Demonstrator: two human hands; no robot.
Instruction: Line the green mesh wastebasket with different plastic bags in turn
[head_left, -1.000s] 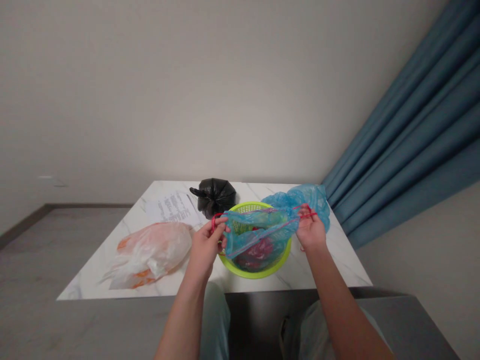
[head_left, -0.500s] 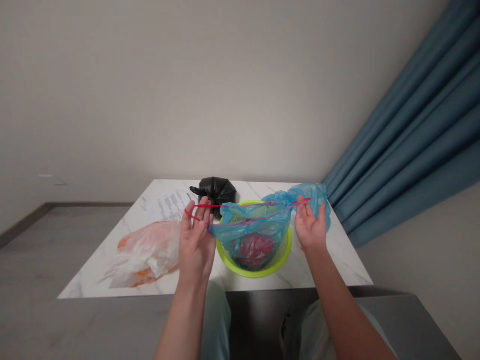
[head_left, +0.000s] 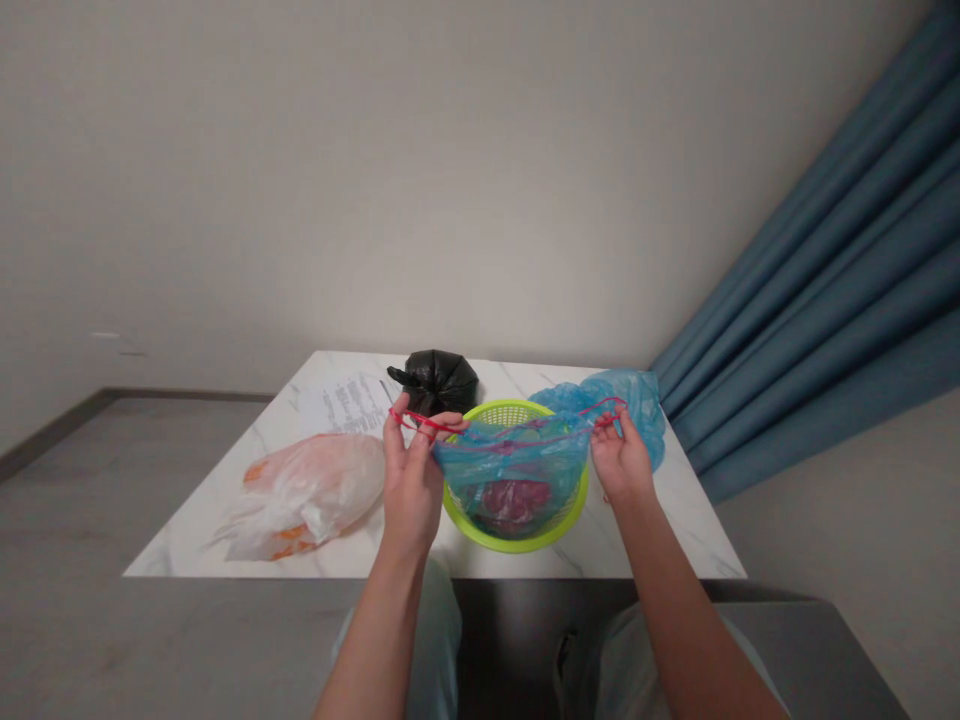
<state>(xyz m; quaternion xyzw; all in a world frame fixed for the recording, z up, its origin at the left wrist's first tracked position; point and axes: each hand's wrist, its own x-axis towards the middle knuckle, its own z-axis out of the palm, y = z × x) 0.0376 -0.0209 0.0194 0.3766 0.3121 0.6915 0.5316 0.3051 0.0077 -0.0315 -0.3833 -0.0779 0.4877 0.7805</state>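
A thin blue drawstring bag (head_left: pixel 480 470) is stretched across a yellow-green plastic basket (head_left: pixel 517 546). Through its film shows a dark red bundle (head_left: pixel 516 500); whether that lies inside the bag or under it I cannot tell. My left hand (head_left: pixel 414 475) has a loop of the red drawstring (head_left: pixel 442 427) hooked round its fingers at the basket's left. On the other side, my right hand (head_left: pixel 624 460) pinches the opposite loop, fingers curled. Between both hands the string runs nearly taut along the bag's mouth.
A knotted black bag (head_left: pixel 442 378) sits behind the basket. White-and-orange plastic bags (head_left: pixel 315 490) and a printed sheet (head_left: pixel 349 403) lie at left on the marble-patterned table (head_left: pixel 176 555). Another blue bag (head_left: pixel 637 395) lies back right, near a blue curtain (head_left: pixel 810 270).
The fingers of my right hand have curled in around the string. My left hand has turned, and its fingers have bent further round its loop. The bag's mouth looks narrower.
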